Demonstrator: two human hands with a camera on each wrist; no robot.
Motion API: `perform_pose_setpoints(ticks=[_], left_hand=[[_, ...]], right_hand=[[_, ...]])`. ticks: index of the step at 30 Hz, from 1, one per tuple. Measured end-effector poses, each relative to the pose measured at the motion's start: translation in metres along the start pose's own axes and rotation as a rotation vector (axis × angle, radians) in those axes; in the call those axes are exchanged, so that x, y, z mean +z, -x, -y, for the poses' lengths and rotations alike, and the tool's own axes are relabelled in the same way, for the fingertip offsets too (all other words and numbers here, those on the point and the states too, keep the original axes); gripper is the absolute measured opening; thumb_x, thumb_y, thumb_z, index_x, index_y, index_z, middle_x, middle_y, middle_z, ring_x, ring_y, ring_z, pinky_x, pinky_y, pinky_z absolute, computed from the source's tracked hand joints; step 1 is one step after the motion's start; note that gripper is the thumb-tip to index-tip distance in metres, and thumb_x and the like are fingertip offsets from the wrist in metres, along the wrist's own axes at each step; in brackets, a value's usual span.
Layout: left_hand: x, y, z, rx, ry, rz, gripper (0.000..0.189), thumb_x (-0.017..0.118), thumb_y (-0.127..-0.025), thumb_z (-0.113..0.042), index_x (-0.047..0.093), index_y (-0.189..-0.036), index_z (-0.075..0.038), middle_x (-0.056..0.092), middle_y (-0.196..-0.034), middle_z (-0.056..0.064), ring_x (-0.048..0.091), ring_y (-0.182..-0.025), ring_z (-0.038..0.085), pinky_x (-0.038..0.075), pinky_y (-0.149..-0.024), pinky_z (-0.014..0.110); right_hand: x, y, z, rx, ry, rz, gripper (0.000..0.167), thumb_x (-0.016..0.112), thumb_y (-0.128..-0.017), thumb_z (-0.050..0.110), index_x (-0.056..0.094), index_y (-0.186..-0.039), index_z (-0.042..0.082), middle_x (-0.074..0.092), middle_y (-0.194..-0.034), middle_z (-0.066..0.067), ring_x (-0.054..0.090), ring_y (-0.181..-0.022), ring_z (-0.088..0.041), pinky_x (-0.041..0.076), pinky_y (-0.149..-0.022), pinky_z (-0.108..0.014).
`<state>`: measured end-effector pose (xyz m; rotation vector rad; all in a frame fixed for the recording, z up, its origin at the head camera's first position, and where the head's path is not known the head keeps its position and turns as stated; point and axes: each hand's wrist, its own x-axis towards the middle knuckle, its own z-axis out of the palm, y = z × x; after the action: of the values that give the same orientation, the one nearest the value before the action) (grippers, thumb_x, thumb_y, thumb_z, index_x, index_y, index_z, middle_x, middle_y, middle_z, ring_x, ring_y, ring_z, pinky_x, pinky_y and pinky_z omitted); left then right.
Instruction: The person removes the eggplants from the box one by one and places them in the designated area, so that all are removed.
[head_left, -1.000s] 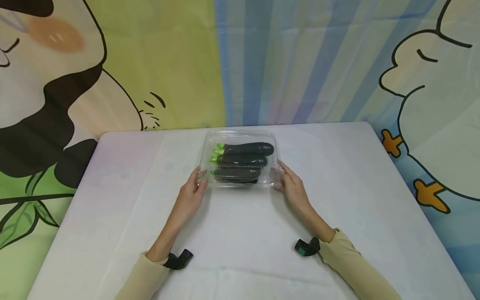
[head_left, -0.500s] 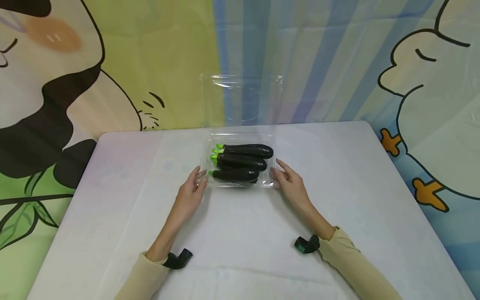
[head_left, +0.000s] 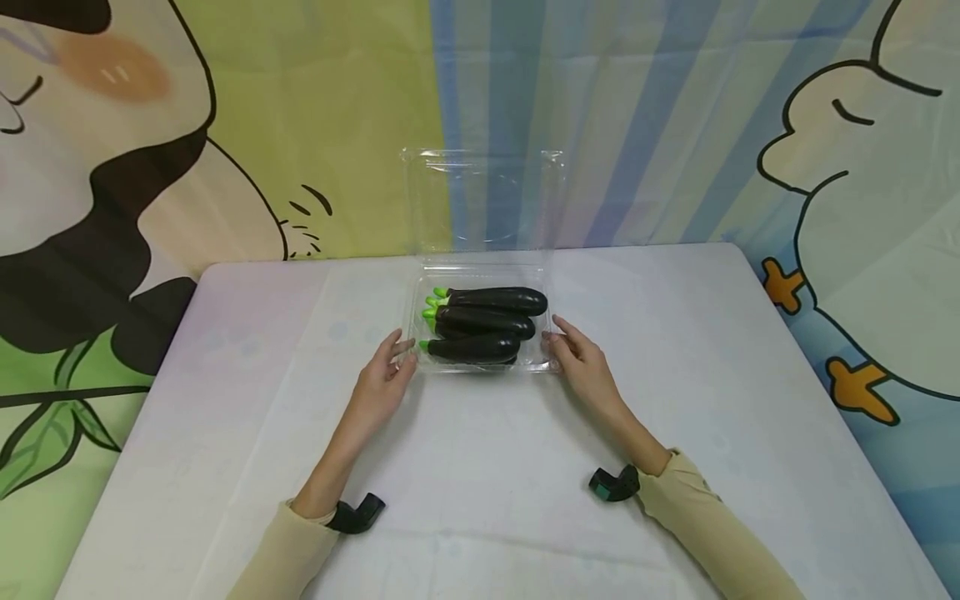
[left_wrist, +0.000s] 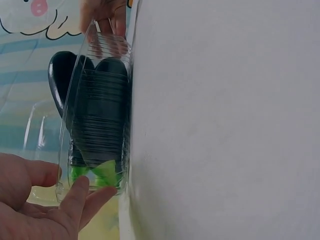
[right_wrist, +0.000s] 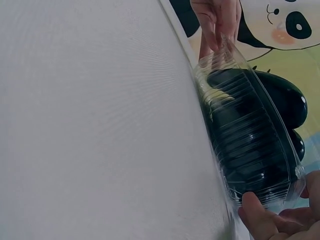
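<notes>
Eggplants (head_left: 487, 322) lie side by side in the clear box (head_left: 533, 358) in the head view, and I find that box at twelve o'clock on the white table (head_left: 487, 483). Its lid (head_left: 483, 196) stands up at the box's twelve o'clock side. I think the step in hand is keeping the lifted-lid box steady. The next move, I'd guess, calls for one hand to let go while the other keeps the box from sliding. My left hand (head_left: 381, 387) is at the box's eight o'clock and my right hand (head_left: 588, 371) at its four o'clock. The sleeves (head_left: 281, 554) come up from seven and five o'clock, so both arms slant in toward the box.

In the left wrist view, my left hand is at eight o'clock. Its fingers and thumb pinch the end of the box, close by the green tops (left_wrist: 106, 172).

In the right wrist view, my right hand is at about four o'clock, pinching the box's other end with thumb and fingers. Some fingers get cut off by the edge here, so I can't tell how hard they squeeze.
</notes>
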<state>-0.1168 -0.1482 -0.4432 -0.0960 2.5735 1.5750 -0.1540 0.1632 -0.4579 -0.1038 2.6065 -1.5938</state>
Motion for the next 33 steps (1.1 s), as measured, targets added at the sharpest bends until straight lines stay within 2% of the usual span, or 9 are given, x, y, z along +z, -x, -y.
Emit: perform_pose_setpoints(ticks=[10,14,19,23,29,33], left_hand=[[-0.005,-0.004,-0.001,-0.029,0.042,0.042,0.065,0.052,-0.099,-0.028,0.021,-0.155,-0.017,0.05,-0.145,0.01,0.057,-0.126,0.03,0.053,-0.093,0.043],[-0.008,-0.005,-0.003,-0.019,0.017,0.05,0.065,0.052,-0.099,-0.028,0.02,-0.155,-0.019,0.051,-0.143,0.011,0.059,-0.123,0.031,0.052,-0.09,0.041],[-0.01,-0.008,-0.005,-0.021,-0.015,0.06,0.064,0.051,-0.1,-0.03,0.021,-0.155,-0.02,0.052,-0.143,0.01,0.059,-0.123,0.032,0.052,-0.093,0.046],[-0.01,-0.011,-0.005,-0.028,-0.031,0.064,0.062,0.05,-0.1,-0.03,0.023,-0.155,-0.02,0.052,-0.142,0.011,0.06,-0.122,0.032,0.052,-0.092,0.045],[-0.009,-0.02,-0.007,-0.023,-0.064,0.025,0.058,0.047,-0.1,-0.031,0.027,-0.153,-0.017,0.059,-0.128,0.01,0.068,-0.107,0.026,0.056,-0.083,0.038],[-0.009,-0.029,-0.01,0.032,-0.143,-0.029,0.056,0.045,-0.101,-0.031,0.029,-0.152,-0.013,0.063,-0.115,0.009,0.07,-0.089,0.021,0.055,-0.071,0.031]], right_hand=[[0.0,-0.001,0.004,-0.022,0.026,0.009,0.05,0.041,-0.104,0.028,0.037,-0.149,0.007,0.061,-0.134,-0.016,0.059,-0.123,-0.03,0.044,-0.106,-0.048],[0.001,-0.002,0.004,-0.02,0.043,0.018,0.05,0.038,-0.105,0.027,0.034,-0.15,0.006,0.06,-0.134,-0.016,0.061,-0.121,-0.03,0.048,-0.103,-0.046],[0.002,-0.004,0.004,-0.011,0.039,0.024,0.05,0.036,-0.105,0.026,0.032,-0.151,0.005,0.061,-0.134,-0.016,0.065,-0.113,-0.028,0.054,-0.092,-0.038],[0.002,-0.004,0.003,-0.008,0.035,0.02,0.05,0.037,-0.105,0.026,0.033,-0.151,0.006,0.061,-0.134,-0.016,0.065,-0.112,-0.029,0.052,-0.094,-0.039],[0.003,-0.003,0.001,-0.011,0.037,0.026,0.051,0.036,-0.106,0.028,0.031,-0.151,0.006,0.06,-0.135,-0.016,0.063,-0.118,-0.03,0.049,-0.1,-0.047],[0.002,-0.005,0.003,-0.024,0.028,0.035,0.051,0.035,-0.106,0.028,0.031,-0.151,0.005,0.059,-0.136,-0.017,0.062,-0.118,-0.031,0.05,-0.097,-0.046]])
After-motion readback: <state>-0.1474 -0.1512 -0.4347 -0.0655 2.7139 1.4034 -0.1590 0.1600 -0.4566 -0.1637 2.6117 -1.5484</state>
